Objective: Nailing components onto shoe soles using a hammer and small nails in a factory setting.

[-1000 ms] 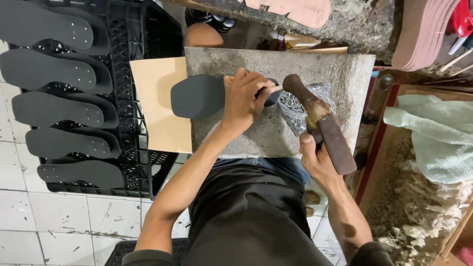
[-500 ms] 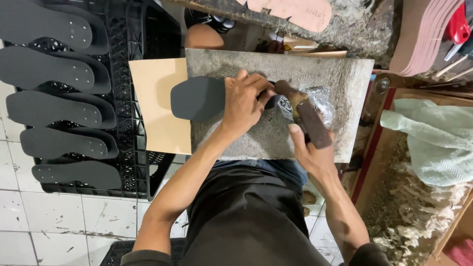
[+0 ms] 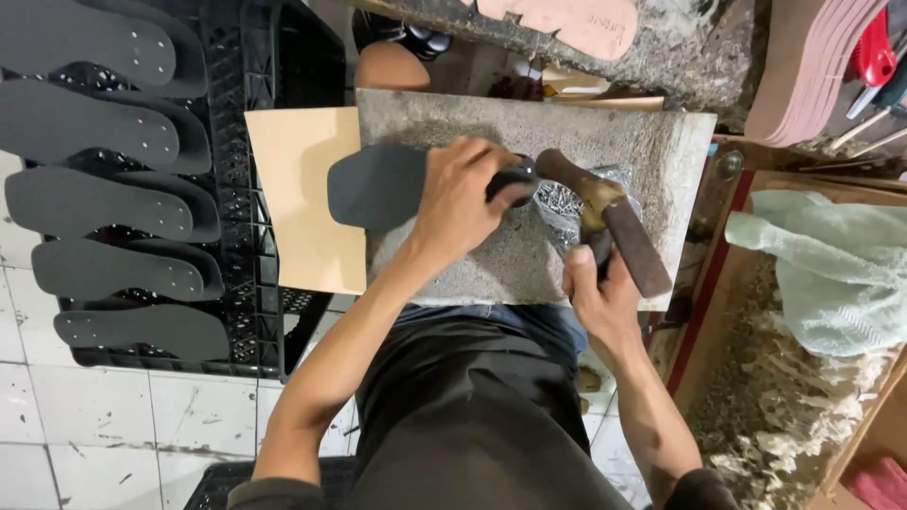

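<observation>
A dark grey shoe sole (image 3: 373,185) lies on a rough stone slab (image 3: 661,142) across my lap. My left hand (image 3: 460,200) presses down on the sole's right part, fingers curled over it. My right hand (image 3: 601,295) grips the wooden handle of a brown hammer (image 3: 605,212), whose head rests close to my left fingers. A pile of small shiny nails (image 3: 557,203) lies on the slab under the hammer.
A black plastic crate (image 3: 260,236) at the left carries several dark soles (image 3: 94,203). A tan board (image 3: 298,189) sits between crate and slab. A pale green cloth (image 3: 822,269) lies in a wooden box at right, with pink soles (image 3: 803,66) stacked behind.
The hammer came down from a raised position at the right onto the sole beside my left fingers, and now sits slightly lifted. My left hand has stayed on the sole.
</observation>
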